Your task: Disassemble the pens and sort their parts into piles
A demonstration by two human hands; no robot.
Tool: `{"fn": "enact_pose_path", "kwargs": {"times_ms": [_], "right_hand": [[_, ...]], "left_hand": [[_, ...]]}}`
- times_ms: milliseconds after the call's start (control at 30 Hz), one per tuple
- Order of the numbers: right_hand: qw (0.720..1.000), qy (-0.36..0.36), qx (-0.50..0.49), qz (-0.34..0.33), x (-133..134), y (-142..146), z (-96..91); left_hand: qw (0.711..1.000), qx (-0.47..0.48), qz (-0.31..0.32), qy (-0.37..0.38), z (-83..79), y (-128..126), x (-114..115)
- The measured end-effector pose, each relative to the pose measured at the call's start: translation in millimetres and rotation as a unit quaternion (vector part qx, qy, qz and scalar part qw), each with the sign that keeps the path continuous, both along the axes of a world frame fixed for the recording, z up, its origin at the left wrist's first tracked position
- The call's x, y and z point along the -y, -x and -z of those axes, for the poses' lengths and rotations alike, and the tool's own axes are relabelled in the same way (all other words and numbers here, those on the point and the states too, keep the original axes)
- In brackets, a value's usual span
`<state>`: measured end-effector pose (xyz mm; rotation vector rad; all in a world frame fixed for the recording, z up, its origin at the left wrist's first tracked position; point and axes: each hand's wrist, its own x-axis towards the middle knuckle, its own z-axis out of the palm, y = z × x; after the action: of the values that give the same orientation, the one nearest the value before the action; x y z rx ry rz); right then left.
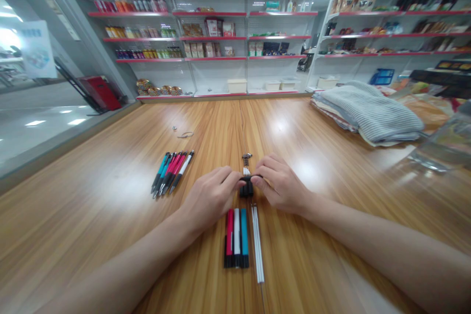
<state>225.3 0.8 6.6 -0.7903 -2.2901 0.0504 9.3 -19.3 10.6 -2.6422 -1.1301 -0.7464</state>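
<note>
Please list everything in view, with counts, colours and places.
Wooden table: one, brown, underneath.
Pens: about five, teal, pink, white, left of hands.
Pen barrels: three, red, white, blue, below hands.
Refills: a few, white, beside barrels.
Metal parts: a few, silver, above hands.
Folded cloth: one stack, grey, far right.
Shelves: several, white and red, behind table.
Black pen parts: a few, between hands.
Left hand: one, pinching the black pen parts.
Right hand: one, pinching them too.

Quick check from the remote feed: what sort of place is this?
Probably a small shop or convenience store: white shelving with red edges displays boxed goods and bottles, and a long wooden counter runs in front.
</note>
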Motion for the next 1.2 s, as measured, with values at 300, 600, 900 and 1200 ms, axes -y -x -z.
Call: {"fn": "enact_pose_path", "kwargs": {"times_ms": [300,600,900,1200], "right_hand": [[0.999,0.003,-0.035,0.009,0.2,-0.6,-0.9],[0.999,-0.004,-0.048,0.014,0.7,0.2,0.3],[0.997,0.014,-0.081,0.009,-1.4,-1.7,0.8],[0.987,0.050,-0.117,0.103,-15.2,-10.3,4.7]], "left_hand": [[0.998,-0.033,-0.058,0.017,-0.6,-0.8,-0.6],[0.994,-0.061,-0.085,0.013,-1.7,0.2,-0.5],[0.994,-0.060,-0.093,0.023,-0.1,1.6,-0.6],[0.987,-0.055,-0.149,0.023,0.2,5.9,-3.2]]}}
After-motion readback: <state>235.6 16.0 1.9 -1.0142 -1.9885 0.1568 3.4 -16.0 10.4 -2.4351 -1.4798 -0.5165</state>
